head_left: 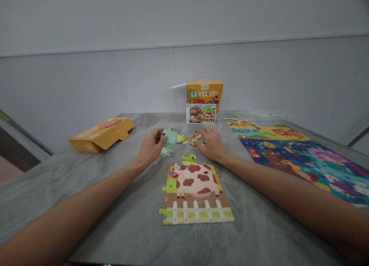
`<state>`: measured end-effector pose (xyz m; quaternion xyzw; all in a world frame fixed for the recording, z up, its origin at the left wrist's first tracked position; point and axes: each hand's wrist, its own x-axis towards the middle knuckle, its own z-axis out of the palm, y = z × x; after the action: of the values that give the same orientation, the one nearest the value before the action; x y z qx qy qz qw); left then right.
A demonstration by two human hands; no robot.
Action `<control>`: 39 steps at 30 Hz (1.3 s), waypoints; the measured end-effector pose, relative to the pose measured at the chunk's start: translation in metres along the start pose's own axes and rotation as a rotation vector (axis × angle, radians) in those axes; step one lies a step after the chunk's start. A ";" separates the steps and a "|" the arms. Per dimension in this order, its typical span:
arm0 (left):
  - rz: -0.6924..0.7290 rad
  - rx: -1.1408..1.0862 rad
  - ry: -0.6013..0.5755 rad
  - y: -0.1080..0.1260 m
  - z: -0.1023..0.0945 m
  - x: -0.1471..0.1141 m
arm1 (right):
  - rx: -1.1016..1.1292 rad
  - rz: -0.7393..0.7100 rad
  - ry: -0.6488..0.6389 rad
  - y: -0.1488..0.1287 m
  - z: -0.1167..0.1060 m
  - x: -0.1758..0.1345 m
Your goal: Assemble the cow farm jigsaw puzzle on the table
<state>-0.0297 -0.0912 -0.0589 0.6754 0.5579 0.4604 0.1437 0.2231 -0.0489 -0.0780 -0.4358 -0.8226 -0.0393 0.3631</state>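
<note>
A partly joined jigsaw puzzle [198,181] of a pink cow with brown patches, above a white fence, lies flat in front of me. Past its upper left corner, my left hand [151,146] is closed, thumb and fingers pinching a pale mint puzzle piece [170,136] by its left side. More pale pieces lie just below that one. My right hand [212,143] curls palm-down round a small cluster of colourful puzzle pieces [197,139], with thumb and fingers at its edge. Loose green and yellow pieces [182,139] lie between both hands.
An orange "LEVEL UP!" box [205,90] stands open at the back, with a farm picture card [201,114] leaning on it. Another orange box [102,133] lies at left. Two finished puzzles [302,162] cover the right side, with clear plastic wrap [263,113] behind them.
</note>
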 end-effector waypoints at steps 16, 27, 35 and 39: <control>-0.042 0.657 0.039 -0.036 -0.027 0.020 | 0.011 0.113 -0.056 0.011 0.003 0.004; 0.733 0.353 -0.305 0.018 0.006 -0.023 | 0.508 -0.218 0.038 -0.004 0.003 -0.002; 0.648 0.168 -0.323 0.014 0.013 -0.023 | 0.499 -0.295 0.025 -0.003 0.008 -0.003; 0.569 0.144 -0.281 0.014 0.017 -0.023 | 0.450 -0.428 -0.041 -0.003 0.008 -0.004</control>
<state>-0.0061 -0.1109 -0.0686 0.8696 0.3526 0.3437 0.0366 0.2175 -0.0500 -0.0857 -0.1620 -0.8910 0.0769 0.4171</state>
